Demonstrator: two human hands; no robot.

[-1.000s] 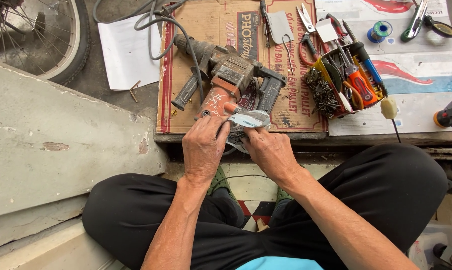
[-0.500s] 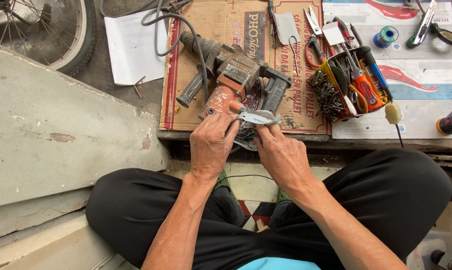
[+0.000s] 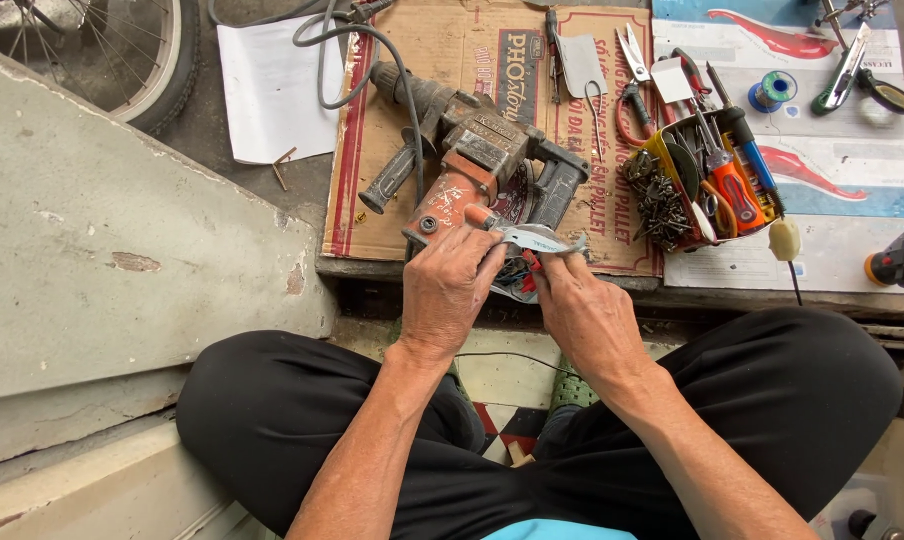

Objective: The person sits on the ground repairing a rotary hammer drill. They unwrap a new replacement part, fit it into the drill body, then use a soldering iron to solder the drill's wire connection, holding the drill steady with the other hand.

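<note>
A worn orange and grey rotary hammer drill lies on flattened cardboard in front of me, its grey cable looping off to the top. My left hand grips the drill's near orange end. My right hand sits beside it, pinching a thin silvery metal piece against that end. Red and blue wires show between my two hands. I cannot tell whether the metal piece is a tool or a part of the drill.
A yellow tray of screwdrivers, pliers and screws stands to the right, with a solder spool beyond it. White paper and a bicycle wheel lie at top left. A concrete slab fills the left side.
The view has shifted slightly. My hands stay at the drill's near end, and the silvery piece has tilted and slid a little to the right.
</note>
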